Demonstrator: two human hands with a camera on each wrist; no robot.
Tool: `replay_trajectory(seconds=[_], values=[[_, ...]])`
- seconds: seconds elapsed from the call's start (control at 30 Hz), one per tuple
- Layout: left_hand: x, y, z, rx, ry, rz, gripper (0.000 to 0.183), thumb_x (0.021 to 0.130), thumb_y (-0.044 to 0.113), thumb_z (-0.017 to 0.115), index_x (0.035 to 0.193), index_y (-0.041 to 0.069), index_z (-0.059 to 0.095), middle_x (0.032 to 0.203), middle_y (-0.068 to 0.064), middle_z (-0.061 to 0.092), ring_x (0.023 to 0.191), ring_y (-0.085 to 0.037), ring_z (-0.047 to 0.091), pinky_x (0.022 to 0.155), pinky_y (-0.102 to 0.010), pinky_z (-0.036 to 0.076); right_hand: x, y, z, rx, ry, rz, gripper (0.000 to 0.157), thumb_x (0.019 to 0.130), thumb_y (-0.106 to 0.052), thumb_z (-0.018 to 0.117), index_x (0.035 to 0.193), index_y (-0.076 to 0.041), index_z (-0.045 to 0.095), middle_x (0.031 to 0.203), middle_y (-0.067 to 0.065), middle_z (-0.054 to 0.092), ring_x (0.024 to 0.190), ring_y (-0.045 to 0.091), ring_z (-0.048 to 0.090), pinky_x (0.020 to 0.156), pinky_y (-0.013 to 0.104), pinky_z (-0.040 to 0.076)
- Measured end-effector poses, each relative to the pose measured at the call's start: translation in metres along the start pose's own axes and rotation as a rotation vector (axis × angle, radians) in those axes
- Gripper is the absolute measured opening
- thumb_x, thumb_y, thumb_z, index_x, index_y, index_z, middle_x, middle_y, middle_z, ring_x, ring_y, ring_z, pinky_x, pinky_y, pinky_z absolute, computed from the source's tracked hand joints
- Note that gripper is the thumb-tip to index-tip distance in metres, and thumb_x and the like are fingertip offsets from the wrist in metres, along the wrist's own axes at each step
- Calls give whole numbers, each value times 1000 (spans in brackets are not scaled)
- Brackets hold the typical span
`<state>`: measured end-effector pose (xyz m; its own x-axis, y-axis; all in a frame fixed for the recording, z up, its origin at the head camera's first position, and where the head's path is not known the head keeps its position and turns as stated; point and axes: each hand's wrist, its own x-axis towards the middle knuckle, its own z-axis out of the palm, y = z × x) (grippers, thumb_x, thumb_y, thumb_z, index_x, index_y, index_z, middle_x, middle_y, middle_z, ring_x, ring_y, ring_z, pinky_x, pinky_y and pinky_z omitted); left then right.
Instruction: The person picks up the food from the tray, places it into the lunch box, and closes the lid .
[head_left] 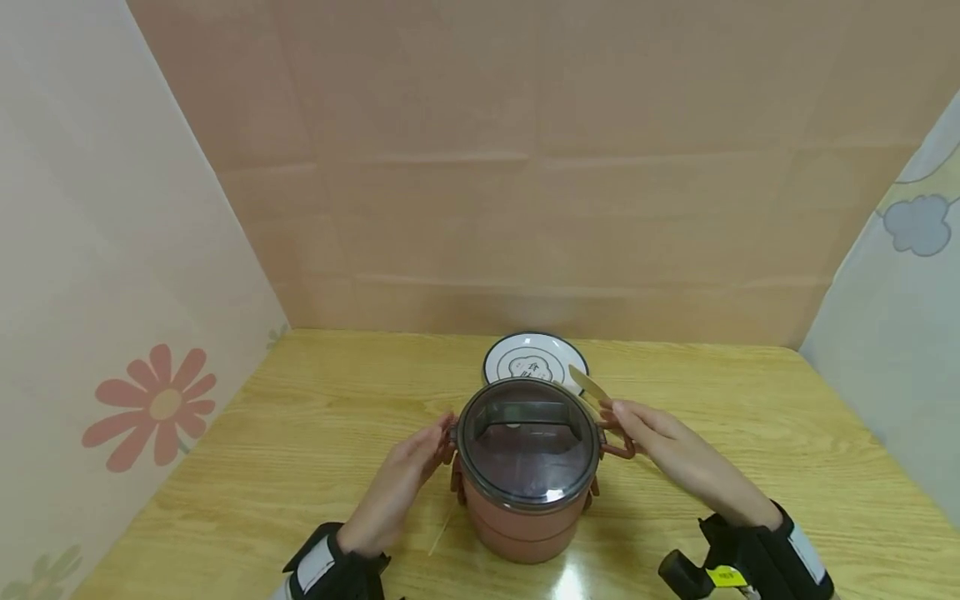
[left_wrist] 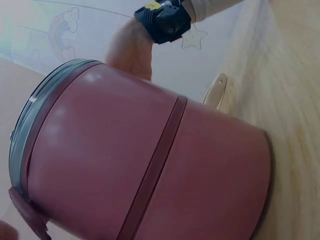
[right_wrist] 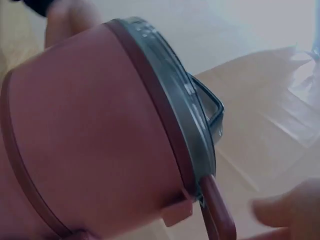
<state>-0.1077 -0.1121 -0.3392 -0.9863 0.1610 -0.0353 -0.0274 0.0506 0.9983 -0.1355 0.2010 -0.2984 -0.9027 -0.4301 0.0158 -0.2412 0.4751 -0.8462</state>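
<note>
A pinkish-red lidded food pail point(head_left: 525, 533) stands upright on the wooden table, with a smoky see-through lid point(head_left: 525, 467) carrying a raised handle point(head_left: 532, 412). My left hand point(head_left: 401, 475) lies along the pail's left side, fingertips right at the rim clasp point(head_left: 453, 437). On the other side, my right hand point(head_left: 660, 437) is by the red side loop point(head_left: 622, 446), its fingers reaching forward. From the right wrist view, the thumb and a finger show just beside that loop point(right_wrist: 218, 210).
A white plate point(head_left: 510, 352) with a dark rim and printed pattern lies behind the pail. A flat beige utensil point(head_left: 587, 383) overlaps its right edge. Papered walls point(head_left: 525, 208) bound the table point(head_left: 360, 375) at the back and sides.
</note>
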Motion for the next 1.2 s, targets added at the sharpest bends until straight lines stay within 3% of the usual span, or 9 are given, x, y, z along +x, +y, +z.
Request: replay_trajectory(seconds=[0.13, 0.23, 0.37, 0.47, 0.6, 0.73, 0.9, 1.03, 1.2], values=[[8, 6, 6, 30, 105, 91, 63, 99, 46, 30, 147, 5, 29, 152, -10, 32, 140, -24, 28, 114, -47, 19, -1, -10, 15, -139, 280, -102, 52, 103, -31, 29, 144, 2, 34, 147, 25, 35, 135, 43, 31, 104, 63, 30], [16, 7, 18, 88, 153, 201, 59, 101, 43, 26, 147, 7, 30, 152, -8, 33, 141, -22, 26, 114, -47, 20, 4, -12, 30, -165, 384, -189, 47, 103, -24, 30, 143, 0, 36, 148, 24, 35, 136, 40, 31, 105, 60, 29], [23, 2, 35, 62, 134, 239, 59, 102, 42, 24, 146, 4, 31, 152, -10, 34, 141, -23, 25, 114, -47, 21, 11, -4, 47, -130, 414, -213, 45, 103, -21, 28, 140, 2, 41, 145, 22, 41, 134, 37, 36, 106, 53, 32], [25, -1, 43, -30, 119, 231, 62, 101, 44, 25, 145, 1, 31, 152, -12, 33, 141, -24, 26, 113, -45, 22, 14, 3, 56, -66, 433, -194, 45, 104, -21, 25, 137, 2, 46, 140, 19, 49, 130, 29, 42, 106, 32, 35], [28, -5, 49, -99, 146, 244, 61, 100, 45, 27, 143, 2, 37, 149, -13, 38, 139, -24, 31, 112, -43, 25, 18, 8, 64, 120, 461, -178, 49, 104, -26, 23, 133, 2, 50, 136, 17, 53, 125, 9, 47, 99, 10, 34], [29, -8, 51, -112, 173, 262, 57, 100, 44, 28, 139, 5, 45, 143, -12, 47, 134, -22, 39, 110, -42, 31, 21, 11, 72, 344, 489, -194, 53, 104, -29, 20, 133, 5, 49, 134, 15, 55, 119, -1, 50, 97, 13, 39], [30, -9, 52, -110, 184, 283, 52, 102, 38, 27, 135, 6, 49, 138, -11, 53, 129, -21, 46, 107, -41, 36, 23, 12, 82, 521, 535, -269, 53, 104, -25, 17, 133, 8, 47, 129, 3, 60, 114, 9, 57, 91, 20, 49], [32, -8, 53, -121, 183, 302, 48, 103, 30, 24, 135, 5, 50, 137, -12, 54, 127, -20, 48, 105, -39, 39, 24, 10, 87, 587, 563, -303, 51, 105, -23, 17, 132, 8, 47, 131, 4, 59, 118, 11, 55, 94, 21, 47], [32, -7, 54, -147, 193, 299, 47, 103, 27, 22, 134, 4, 51, 135, -12, 55, 124, -20, 51, 101, -34, 43, 25, 6, 92, 619, 620, -253, 49, 105, -23, 21, 131, 6, 50, 128, -2, 61, 123, 10, 51, 98, 19, 42]])
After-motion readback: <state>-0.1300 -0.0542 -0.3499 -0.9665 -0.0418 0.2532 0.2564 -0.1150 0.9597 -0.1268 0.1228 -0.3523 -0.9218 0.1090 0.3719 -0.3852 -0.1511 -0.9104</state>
